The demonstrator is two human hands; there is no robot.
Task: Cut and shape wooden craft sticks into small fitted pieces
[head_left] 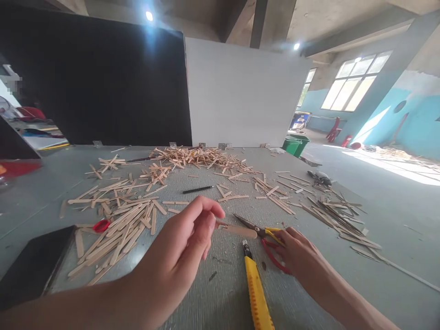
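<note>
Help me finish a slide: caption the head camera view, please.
Left hand pinching a wooden stick, right hand at the scissors, yellow cutter lying between the arms.

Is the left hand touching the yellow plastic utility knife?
Apart; the head view shows grey tabletop between the left hand and the yellow utility knife.

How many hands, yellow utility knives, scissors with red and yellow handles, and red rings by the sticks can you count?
Hands: 2 (left hand, right hand)
Yellow utility knife: 1
Scissors: 1
Red ring: 1
Total: 5

Yellow cutter (257,293) btwn hands, blocking straight path.
</note>
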